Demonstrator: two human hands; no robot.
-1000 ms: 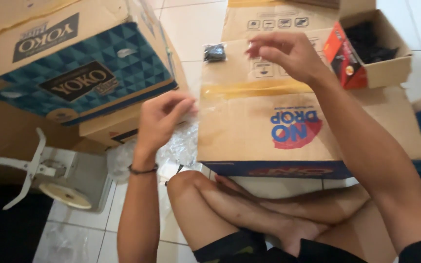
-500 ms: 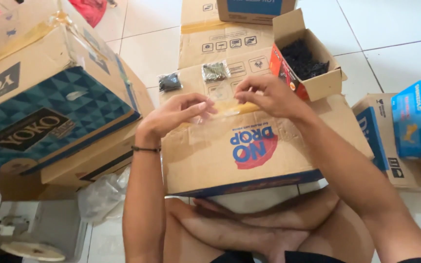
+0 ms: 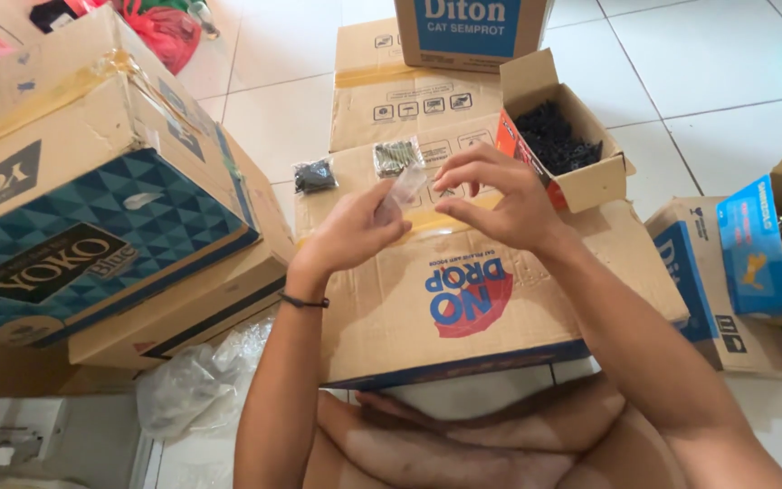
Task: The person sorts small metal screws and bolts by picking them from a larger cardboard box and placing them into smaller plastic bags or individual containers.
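Sitting cross-legged behind large cardboard box (image 3: 463, 299), working above its top.

Pinching small clear plastic bag (image 3: 402, 190) at lower edge with left hand (image 3: 355, 231), thumb and fingers closed on it; bag looking empty.

Hovering right hand (image 3: 491, 195) just beside bag mouth, fingers curled, half open, holding nothing visible.

Best spreading mouth wide, keeping bag upright before filling.

Lying beyond: packed bag of dark screws (image 3: 315, 175), packed bag of grey screws (image 3: 397, 157).

Standing farther right: open carton of black screws (image 3: 558, 136).

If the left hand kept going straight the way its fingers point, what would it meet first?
Probably the small bag of silver screws on the cardboard box, just beyond the clear empty bag that the left hand holds; depth is unclear.
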